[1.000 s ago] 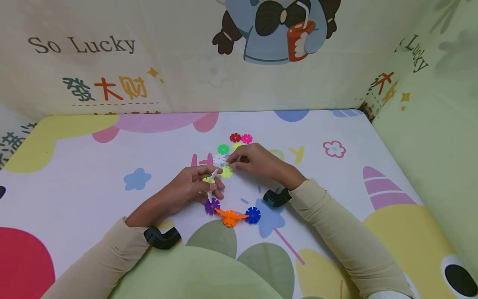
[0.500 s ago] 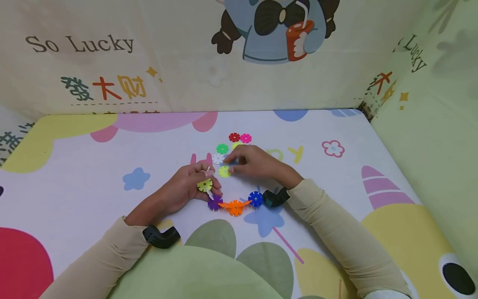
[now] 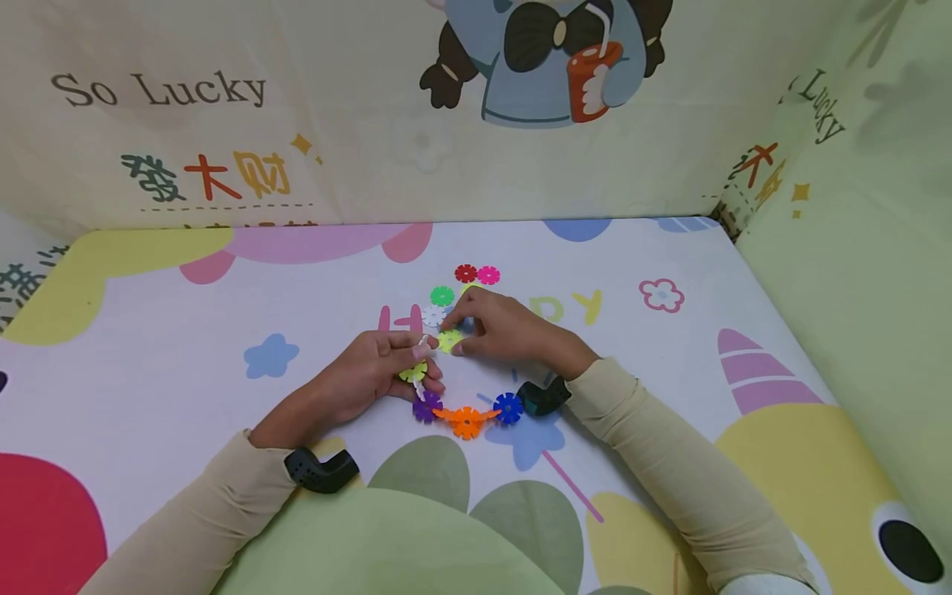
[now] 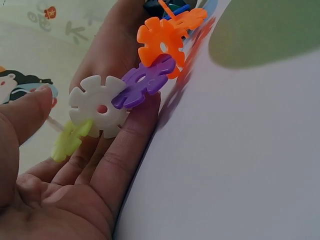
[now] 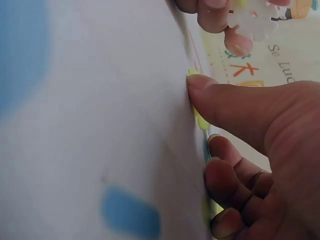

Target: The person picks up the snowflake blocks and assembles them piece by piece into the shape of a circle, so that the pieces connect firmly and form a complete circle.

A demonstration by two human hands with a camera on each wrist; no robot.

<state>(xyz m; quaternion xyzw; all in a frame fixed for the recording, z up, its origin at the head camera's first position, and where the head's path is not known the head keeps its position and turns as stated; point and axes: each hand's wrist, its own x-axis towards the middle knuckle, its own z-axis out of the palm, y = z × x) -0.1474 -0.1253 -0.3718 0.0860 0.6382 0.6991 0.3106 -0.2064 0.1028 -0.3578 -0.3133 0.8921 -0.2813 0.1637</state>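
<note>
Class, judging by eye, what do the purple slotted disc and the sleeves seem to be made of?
The purple disc is probably plastic, smooth and slightly shiny: clean-edged notches, even colour. The sleeves look like matte cloth, creasing softly; which fibre is unclear.

Orange disc [image 4: 151, 37], purple disc [image 4: 150, 82], white disc [image 4: 89, 104]: smooth plastic, slight sheen. Yellow disc [image 4: 69, 142] looks plastic too, satin. Table cover [image 4: 225, 150] is smooth, matt. Backdrop [image 3: 357, 169] looks matt cloth, faintly creased. Sleeves [image 3: 677, 471]: matt cloth, wrinkled. Wrist cameras [image 3: 321, 472]: hard, dull plastic.
</note>
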